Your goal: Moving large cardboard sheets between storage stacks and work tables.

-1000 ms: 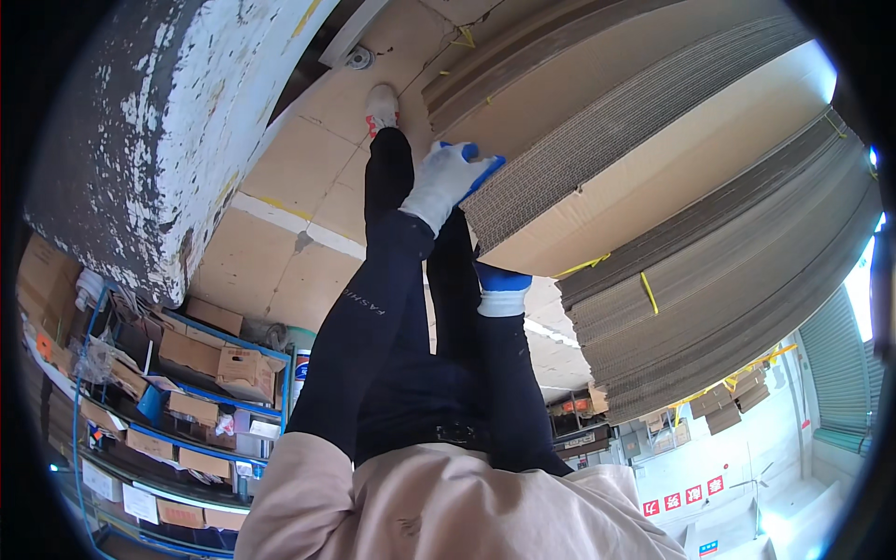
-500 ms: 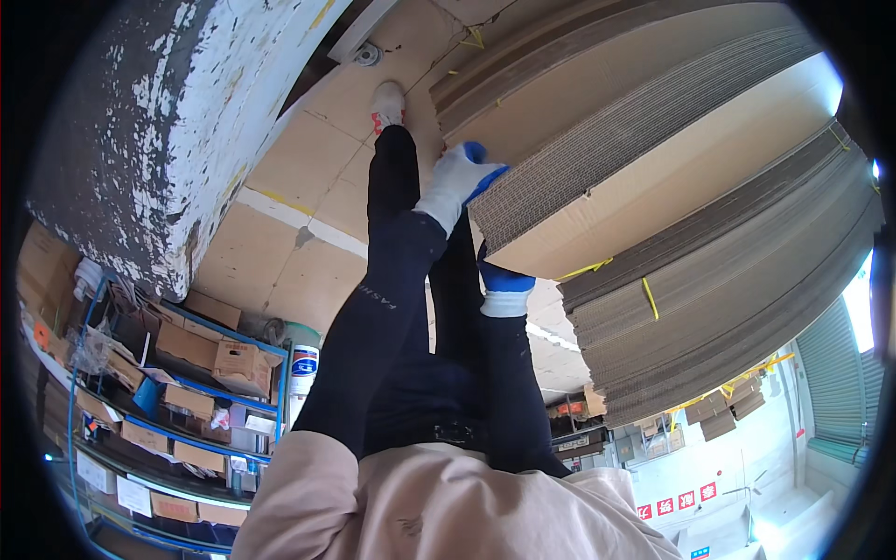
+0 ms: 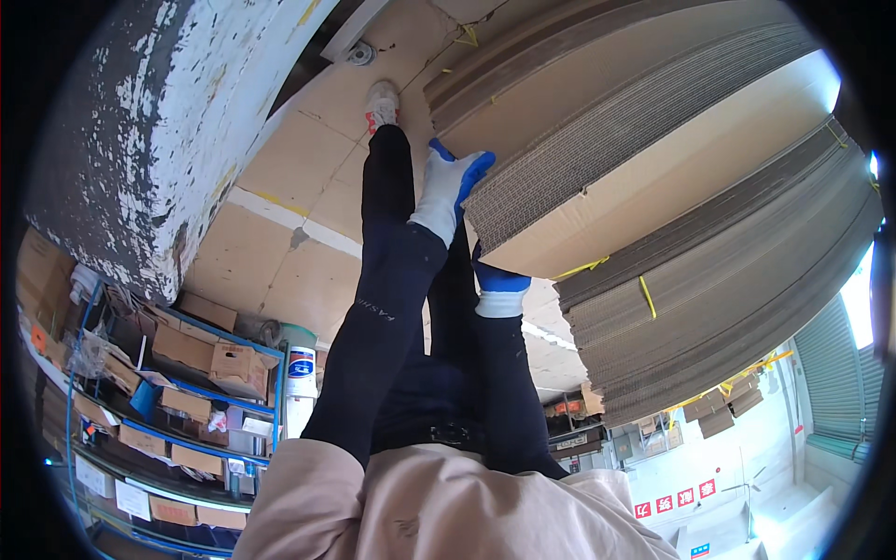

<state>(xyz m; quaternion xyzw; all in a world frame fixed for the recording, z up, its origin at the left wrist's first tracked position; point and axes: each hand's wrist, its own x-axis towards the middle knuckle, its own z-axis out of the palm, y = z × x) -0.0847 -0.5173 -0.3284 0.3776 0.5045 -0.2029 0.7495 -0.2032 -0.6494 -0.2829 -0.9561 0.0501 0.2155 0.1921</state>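
Both my hands wear white knitted gloves with blue coating. My left hand (image 3: pixel 452 187) is at the near left end of a thick stack of flat corrugated cardboard sheets (image 3: pixel 597 149). Its thumb and fingers are apart, with nothing visible between them, and its blue fingers are close to the stack's edge. Just below the stack's near corner is my right hand (image 3: pixel 502 287). Its fingers are hidden by the cardboard, so its grip does not show. A plain brown sheet (image 3: pixel 653 187) faces me along the stack's side.
More cardboard bundles (image 3: pixel 719 280) with yellow straps (image 3: pixel 648 297) lie to the right. On the left stands a large scuffed black and white surface (image 3: pixel 159 140). Blue shelving (image 3: pixel 280 392) with boxes is at lower left. My shoe (image 3: pixel 382 105) is on the tiled floor (image 3: pixel 299 187).
My left hand has shifted slightly down and off the stack's end, its thumb now spread from the fingers. The right hand stays at the lower corner.
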